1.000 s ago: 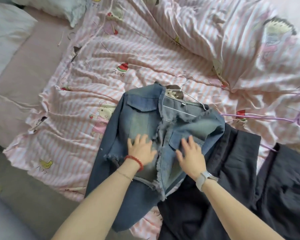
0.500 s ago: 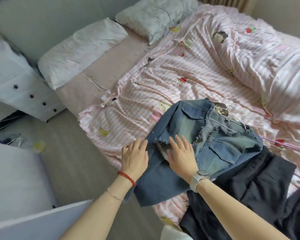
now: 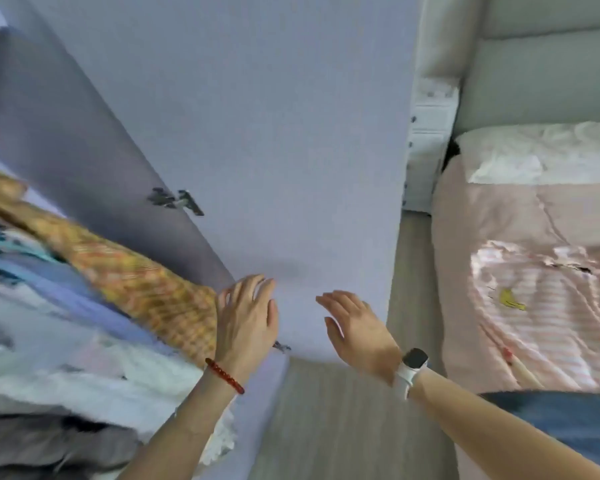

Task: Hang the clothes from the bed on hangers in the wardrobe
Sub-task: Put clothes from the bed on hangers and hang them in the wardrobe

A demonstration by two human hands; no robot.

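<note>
A head-worn camera looks down at two bare hands raised in front of an open wardrobe door, a pale lilac panel that fills the middle of the view. The picture is blurred, so fine detail is lost.

The left hand, with a red bead bracelet at the wrist, has its fingers spread and holds nothing; it sits at the edge of the wardrobe opening, just beside an orange checked garment. Whether it touches the cloth or the door cannot be told. The right hand, wearing a white watch, is also open and empty, its fingers apart in front of the door.

Inside the wardrobe, at the left, a crowded row of hanging clothes — blue, white and grey — presses together. At the right lies the bed with a white pillow and a pink striped duvet. A strip of blue denim shows at the lower right, near the bed's edge — likely one of the clothes to hang; no hanger is visible.

The step in hand looks like making room. It would go best by parting the packed garments sideways with the left hand to open a clear gap first.
</note>
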